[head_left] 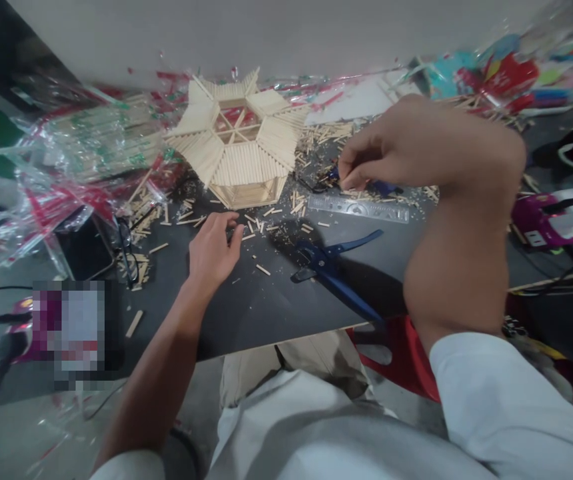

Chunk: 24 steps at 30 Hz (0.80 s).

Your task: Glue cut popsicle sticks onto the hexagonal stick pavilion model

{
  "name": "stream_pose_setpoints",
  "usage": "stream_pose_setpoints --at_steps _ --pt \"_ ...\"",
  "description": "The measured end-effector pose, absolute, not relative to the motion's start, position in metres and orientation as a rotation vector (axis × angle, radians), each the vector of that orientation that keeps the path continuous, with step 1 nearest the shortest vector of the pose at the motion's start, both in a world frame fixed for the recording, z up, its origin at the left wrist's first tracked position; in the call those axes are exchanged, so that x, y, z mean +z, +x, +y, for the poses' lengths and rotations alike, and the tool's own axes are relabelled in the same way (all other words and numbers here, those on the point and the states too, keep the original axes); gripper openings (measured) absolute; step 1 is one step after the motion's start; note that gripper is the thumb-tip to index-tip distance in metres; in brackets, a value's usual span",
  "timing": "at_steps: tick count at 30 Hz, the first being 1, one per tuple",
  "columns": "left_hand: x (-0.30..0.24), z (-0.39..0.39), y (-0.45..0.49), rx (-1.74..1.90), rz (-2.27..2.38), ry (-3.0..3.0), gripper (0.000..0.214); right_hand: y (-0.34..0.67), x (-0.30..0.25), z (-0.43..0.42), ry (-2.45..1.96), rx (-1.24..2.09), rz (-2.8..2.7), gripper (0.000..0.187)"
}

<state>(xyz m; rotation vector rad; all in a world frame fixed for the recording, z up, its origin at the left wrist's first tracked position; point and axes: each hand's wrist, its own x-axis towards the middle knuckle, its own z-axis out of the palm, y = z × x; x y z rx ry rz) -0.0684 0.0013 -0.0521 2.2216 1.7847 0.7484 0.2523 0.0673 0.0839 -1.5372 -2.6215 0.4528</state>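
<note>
Treat the stick offcuts (263,269) on the table just in front of the stick model (239,143) as light, stiff and brittle, and pinch one at mid-length; your left hand (214,250) rests among them, grip indeterminable, while your right hand (406,143), right of the model, is pinched on a blue tool (384,189).

A hexagonal stick-built roof model (239,143) stood upper centre; blue cutters (334,270) lay mid-frame; crumpled plastic wrap (66,160) filled the left.

short pale stick offcuts (263,269) strewn across dark board (266,307)
</note>
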Motion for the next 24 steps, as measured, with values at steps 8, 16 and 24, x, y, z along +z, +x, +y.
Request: stream_pose_setpoints --at_steps 8,16,24 --pt "-0.055 0.002 -0.068 0.815 1.699 2.219 0.018 0.22 0.069 0.068 -1.565 0.571 -2.722 0.018" --pt "-0.053 -0.001 -0.066 0.717 1.668 2.271 0.02 0.173 0.007 0.076 -1.826 0.244 -2.618 0.018" --pt "-0.054 -0.001 -0.067 0.723 1.653 2.248 0.041 0.167 -0.011 0.078 -1.797 0.118 -2.759 0.027"
